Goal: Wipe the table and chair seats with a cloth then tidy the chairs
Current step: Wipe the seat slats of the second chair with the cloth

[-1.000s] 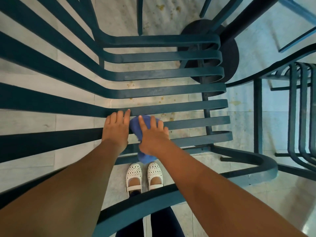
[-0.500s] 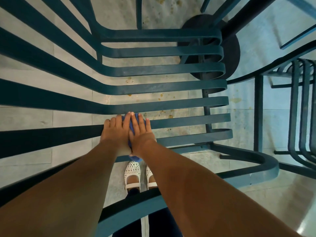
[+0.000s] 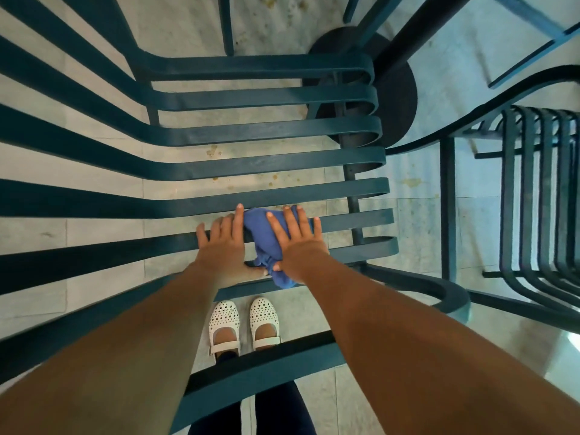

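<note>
While our right hand presses the blue cloth flat-fingered on the chair seat near its front edge, and our left hand rests flat beside it, we should rub along each slat.

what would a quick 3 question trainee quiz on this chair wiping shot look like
1. True or false: the right hand presses the blue cloth flat on the chair seat slats.
2. Which hand rests bare on a slat beside the cloth? A) left hand B) right hand
3. Fill in: seen through the slats, the floor under the seat has yellowish ____.

Key: 1 true; 2 A; 3 stains
</note>
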